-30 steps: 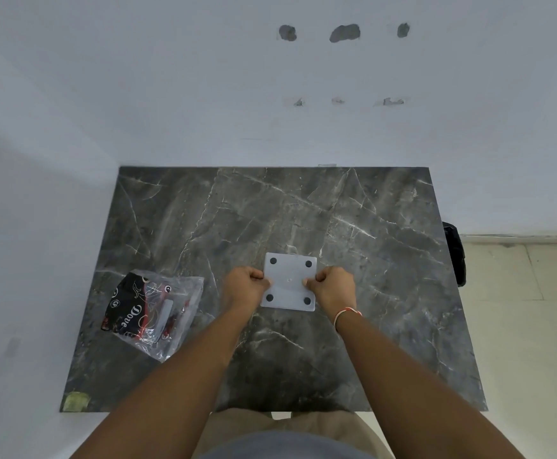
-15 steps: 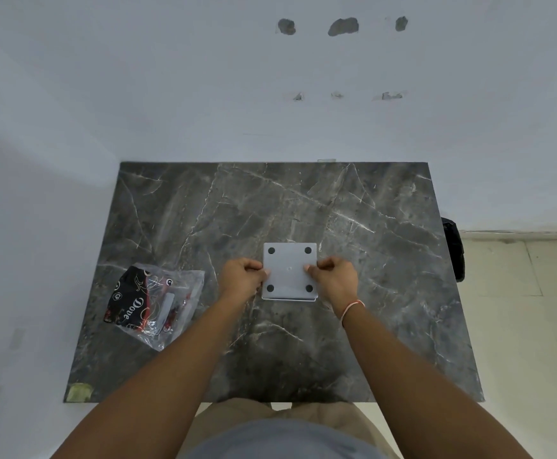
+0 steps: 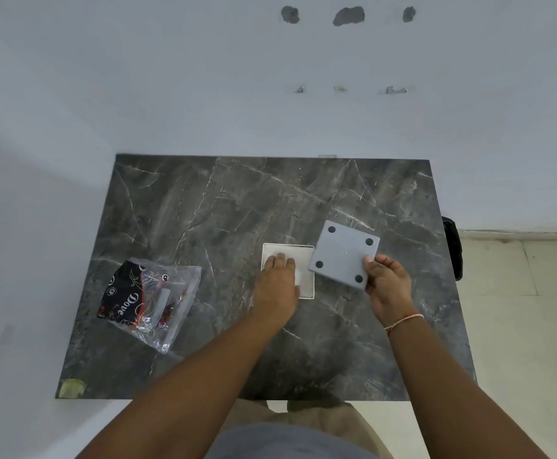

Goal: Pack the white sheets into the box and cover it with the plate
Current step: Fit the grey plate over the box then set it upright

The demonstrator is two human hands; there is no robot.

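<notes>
In front of me is the dark marble table (image 3: 204, 210), and I give every place relative to the white box (image 3: 306, 276) that stands on it, a little to the right of the middle. The box is open at the top, and the white sheets (image 3: 287, 251) lie inside it. Well to the left of the box lies a clear plastic bag (image 3: 153, 298) with a dark printed pack inside. Just to the right of the box, with one edge over its right rim, I hold the grey square plate (image 3: 343, 255), tilted, its four dark round feet turned up to me. My right hand (image 3: 388, 286) is closed on the near right edge of the plate, thumb on top and fingers under it. My left hand (image 3: 278, 283) rests flat on the sheets in the box, fingers nearly straight and together, gripping nothing.
</notes>
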